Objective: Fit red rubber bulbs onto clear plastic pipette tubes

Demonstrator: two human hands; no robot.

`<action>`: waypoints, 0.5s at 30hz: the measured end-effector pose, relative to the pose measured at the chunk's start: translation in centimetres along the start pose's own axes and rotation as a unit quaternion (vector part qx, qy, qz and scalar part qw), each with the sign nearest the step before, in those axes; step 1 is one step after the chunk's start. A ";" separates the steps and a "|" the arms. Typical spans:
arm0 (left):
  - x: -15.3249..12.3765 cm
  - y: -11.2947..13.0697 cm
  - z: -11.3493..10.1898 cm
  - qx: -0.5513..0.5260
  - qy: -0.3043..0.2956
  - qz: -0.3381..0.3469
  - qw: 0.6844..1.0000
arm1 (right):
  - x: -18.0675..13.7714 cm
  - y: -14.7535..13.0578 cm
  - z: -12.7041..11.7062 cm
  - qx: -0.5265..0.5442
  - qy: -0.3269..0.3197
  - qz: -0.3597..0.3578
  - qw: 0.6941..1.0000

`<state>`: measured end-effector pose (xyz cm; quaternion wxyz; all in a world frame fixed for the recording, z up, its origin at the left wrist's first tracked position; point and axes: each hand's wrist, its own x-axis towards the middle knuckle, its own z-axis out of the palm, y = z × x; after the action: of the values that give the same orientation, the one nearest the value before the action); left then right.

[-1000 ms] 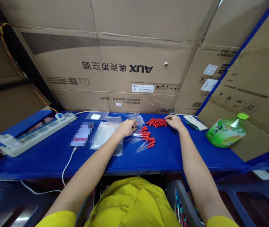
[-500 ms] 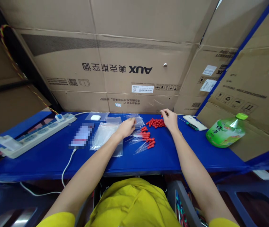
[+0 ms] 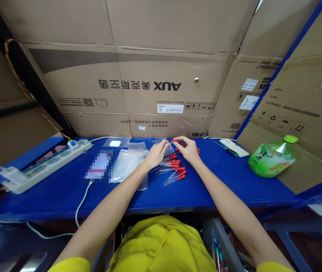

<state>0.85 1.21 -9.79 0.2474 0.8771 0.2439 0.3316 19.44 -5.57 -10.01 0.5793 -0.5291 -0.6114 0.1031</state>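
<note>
My left hand (image 3: 155, 154) is closed, its fingertips pinched over the clear tubes; a thin glass dropper tube seems to be in the pinch, mostly hidden. Facing it, my right hand (image 3: 188, 149) pinches a red rubber bulb (image 3: 174, 141) between thumb and finger, close to the left fingertips. Loose clear tubes (image 3: 170, 150) lie between the hands. A heap of red bulbs (image 3: 198, 150) is largely covered by my right hand. Nearer to me lie several droppers (image 3: 181, 173) with red bulbs on their ends, their clear tips pointing left.
Left of my hands lie clear plastic bags (image 3: 125, 166), a phone (image 3: 100, 165) on a cable, a white earphone case (image 3: 115, 143) and a power strip (image 3: 56, 162). To the right are a screwdriver (image 3: 231, 152), a white slab-like object (image 3: 236, 147) and a green bottle (image 3: 272, 156). Cardboard (image 3: 149, 60) walls the back.
My right hand has moved left from the heap of red bulbs with a red bulb in its fingers. My left hand has shifted slightly right, so the two hands are now close together.
</note>
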 end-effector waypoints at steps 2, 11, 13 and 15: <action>-0.1 0.3 0.1 0.000 0.004 0.003 1.000 | -0.1 -0.3 0.0 0.008 -0.003 0.001 1.000; -0.4 1.1 0.1 -0.059 0.037 -0.024 0.997 | -0.1 -0.3 0.6 0.062 -0.003 0.006 0.998; -0.3 1.2 0.0 -0.071 0.042 -0.020 0.996 | -0.2 -0.2 0.9 0.085 0.008 0.013 0.996; -0.2 1.3 0.0 -0.087 0.050 -0.018 0.995 | -0.2 -0.1 1.2 0.106 0.018 0.021 0.994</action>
<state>1.02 0.14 -9.12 0.3158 0.8303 0.2417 0.3904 18.38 -5.21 -10.43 0.6406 -0.4791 -0.5756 0.1698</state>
